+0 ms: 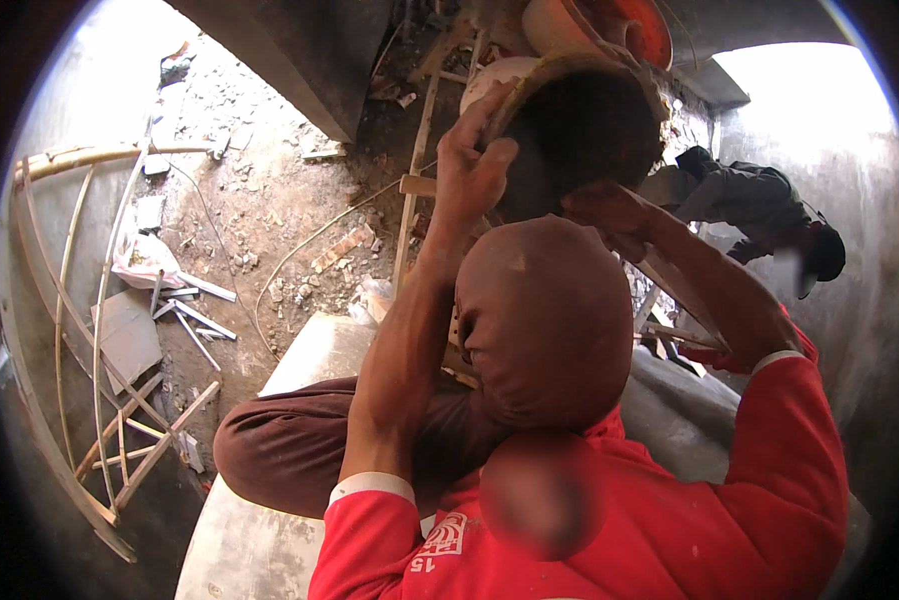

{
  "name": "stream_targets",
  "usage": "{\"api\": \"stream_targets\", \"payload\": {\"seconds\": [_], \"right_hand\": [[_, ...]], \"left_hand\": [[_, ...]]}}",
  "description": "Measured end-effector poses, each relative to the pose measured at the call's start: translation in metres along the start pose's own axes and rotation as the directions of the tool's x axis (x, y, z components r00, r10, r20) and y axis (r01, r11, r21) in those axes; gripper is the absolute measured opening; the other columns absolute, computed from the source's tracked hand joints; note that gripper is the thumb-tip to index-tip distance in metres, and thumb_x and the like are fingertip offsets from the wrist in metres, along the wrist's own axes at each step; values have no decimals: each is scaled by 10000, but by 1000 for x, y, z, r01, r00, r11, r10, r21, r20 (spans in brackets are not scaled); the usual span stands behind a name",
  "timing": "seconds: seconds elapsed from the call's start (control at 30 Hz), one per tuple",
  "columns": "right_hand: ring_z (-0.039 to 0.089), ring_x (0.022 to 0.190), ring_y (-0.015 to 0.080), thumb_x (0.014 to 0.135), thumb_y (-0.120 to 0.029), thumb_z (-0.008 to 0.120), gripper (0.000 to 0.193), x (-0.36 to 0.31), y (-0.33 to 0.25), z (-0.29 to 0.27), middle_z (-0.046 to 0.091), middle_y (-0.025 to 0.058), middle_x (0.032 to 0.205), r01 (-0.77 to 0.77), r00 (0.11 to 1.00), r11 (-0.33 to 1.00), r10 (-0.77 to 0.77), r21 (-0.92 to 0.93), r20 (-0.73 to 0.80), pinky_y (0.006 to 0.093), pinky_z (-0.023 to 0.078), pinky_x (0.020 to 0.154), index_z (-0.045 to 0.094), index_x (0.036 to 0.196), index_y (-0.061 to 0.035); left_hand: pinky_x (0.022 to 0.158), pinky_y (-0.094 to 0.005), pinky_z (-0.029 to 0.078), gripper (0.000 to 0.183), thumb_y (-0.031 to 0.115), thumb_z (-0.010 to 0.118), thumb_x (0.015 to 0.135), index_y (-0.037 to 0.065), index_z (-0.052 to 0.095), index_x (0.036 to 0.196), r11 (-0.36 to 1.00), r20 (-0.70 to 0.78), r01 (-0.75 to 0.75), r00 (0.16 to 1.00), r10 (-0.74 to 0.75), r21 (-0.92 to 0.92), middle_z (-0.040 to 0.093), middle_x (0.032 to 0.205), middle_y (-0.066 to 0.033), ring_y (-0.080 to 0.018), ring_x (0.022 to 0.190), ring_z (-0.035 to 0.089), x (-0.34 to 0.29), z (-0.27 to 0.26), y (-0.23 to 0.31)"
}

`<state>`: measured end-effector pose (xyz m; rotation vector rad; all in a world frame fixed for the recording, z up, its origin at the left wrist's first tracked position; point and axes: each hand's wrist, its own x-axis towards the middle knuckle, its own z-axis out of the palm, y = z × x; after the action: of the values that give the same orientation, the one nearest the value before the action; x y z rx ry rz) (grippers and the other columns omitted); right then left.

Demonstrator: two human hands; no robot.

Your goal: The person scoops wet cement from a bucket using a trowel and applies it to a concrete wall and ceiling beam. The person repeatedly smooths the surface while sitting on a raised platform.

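A round bucket (pixel 581 135) with a dark inside and a dirty rim is held up above my bent knee, its mouth tilted toward me. My left hand (pixel 472 165) grips its left side, thumb near the rim and fingers on the outer wall. At the near edge, my right hand (pixel 614 212) holds it from below, with part of its fingers out of sight. Whatever lies inside is too dark to make out. My legs, in brown trousers (pixel 549 320), are folded below the bucket.
I sit on a pale slab (pixel 254 540). Beyond it stands a wooden ladder (pixel 419 180), with an orange tub (pixel 647 30) at the top. Bamboo poles (pixel 64 280), wood scraps and rubble cover the lower left ground. A co-worker in dark clothes (pixel 744 200) bends at right.
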<state>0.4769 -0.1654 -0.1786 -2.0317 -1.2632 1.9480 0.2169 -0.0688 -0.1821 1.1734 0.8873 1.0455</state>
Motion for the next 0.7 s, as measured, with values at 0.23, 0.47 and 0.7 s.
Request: {"api": "stream_targets", "payload": {"seconds": [0.23, 0.47, 0.7], "right_hand": [[628, 741, 118, 1028, -314, 602, 349, 13, -19, 55, 680, 33, 900, 75, 985, 752, 46, 654, -166, 269, 526, 686, 703, 1090, 14], [525, 557, 63, 1072, -294, 473, 307, 24, -68, 50, 523, -14, 739, -271, 870, -216, -471, 938, 144, 228, 446, 459, 560, 1149, -9], [597, 593, 109, 1052, -318, 466, 352, -75, -85, -16, 582, 56, 721, -22, 1000, 710, 17, 704, 14, 267, 487, 456, 606, 1044, 5]], "left_hand": [[913, -257, 480, 599, 23, 571, 809, -66, 555, 1401, 986, -39, -54, 998, 49, -159, 661, 1243, -108, -124, 1052, 603, 5, -5, -7], [878, -256, 490, 609, 26, 573, 798, -64, 557, 1400, 992, -103, -13, 995, -1, -128, 671, 1150, -84, -121, 1004, 609, 4, -14, -6], [909, -270, 502, 640, 20, 567, 773, -56, 554, 1408, 990, -95, 20, 995, -33, -139, 671, 1202, -110, -138, 1034, 622, 4, -14, -1]]}}
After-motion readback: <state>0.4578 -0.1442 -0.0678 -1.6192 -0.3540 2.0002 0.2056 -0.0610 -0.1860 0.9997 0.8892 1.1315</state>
